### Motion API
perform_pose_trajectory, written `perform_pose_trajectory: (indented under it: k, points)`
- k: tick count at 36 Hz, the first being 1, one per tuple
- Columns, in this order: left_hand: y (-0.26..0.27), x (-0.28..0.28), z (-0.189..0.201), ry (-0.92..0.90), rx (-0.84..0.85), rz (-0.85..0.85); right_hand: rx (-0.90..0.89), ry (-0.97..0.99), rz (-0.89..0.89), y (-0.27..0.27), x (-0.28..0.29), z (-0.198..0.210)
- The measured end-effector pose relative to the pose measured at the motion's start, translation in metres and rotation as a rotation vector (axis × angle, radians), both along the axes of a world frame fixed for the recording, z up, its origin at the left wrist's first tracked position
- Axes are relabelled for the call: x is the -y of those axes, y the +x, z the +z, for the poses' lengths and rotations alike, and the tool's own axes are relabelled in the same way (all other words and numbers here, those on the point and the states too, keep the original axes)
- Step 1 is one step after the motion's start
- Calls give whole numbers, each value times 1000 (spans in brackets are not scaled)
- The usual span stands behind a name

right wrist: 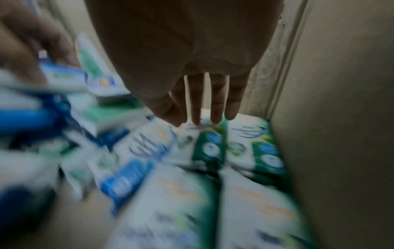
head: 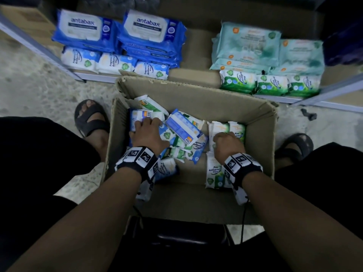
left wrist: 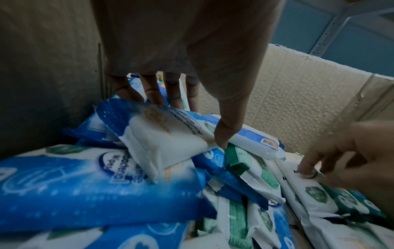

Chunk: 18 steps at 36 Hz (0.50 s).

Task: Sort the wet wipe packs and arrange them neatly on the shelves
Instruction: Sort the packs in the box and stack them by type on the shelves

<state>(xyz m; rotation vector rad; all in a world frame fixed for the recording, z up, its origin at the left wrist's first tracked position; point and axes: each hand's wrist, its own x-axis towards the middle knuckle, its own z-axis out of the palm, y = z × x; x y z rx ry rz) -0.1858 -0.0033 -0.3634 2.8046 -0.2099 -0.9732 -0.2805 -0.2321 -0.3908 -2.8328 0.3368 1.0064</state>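
An open cardboard box on the floor holds several small wet wipe packs, blue-white ones heaped at its left and green-white ones lying in rows at its right. My left hand grips a blue-white pack, thumb on one side and fingers on the other, at the top of the heap. My right hand reaches down with straight fingers, their tips touching a green pack by the right wall. On the low shelf behind the box lie stacked blue packs, blue-white packs, teal packs and green packs.
My sandalled feet flank the box. A dark seat is below me. A slanted metal shelf post stands at the left, and a small dark object lies on the floor at the right.
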Motion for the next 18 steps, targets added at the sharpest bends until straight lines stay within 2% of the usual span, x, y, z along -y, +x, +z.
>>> perform_pose_trajectory:
  k: [2,5,7,9,15,18]
  points:
    - [0,0,0,5,-10,-8,114,18,-65,9,-9,2]
    - [0,-1,0,11,-17,-21,288,165,-284,26,-24,4]
    - [0,-2,0,13,-20,-26,247,271,-441,38,-35,5]
    - [2,-4,-1,-6,-33,-32,144,325,-522,47,-44,5]
    - [10,-8,3,-152,-154,-44,45,356,-485,46,-49,4]
    - [9,-6,8,-178,-216,-72,-78,513,-539,38,-36,3]
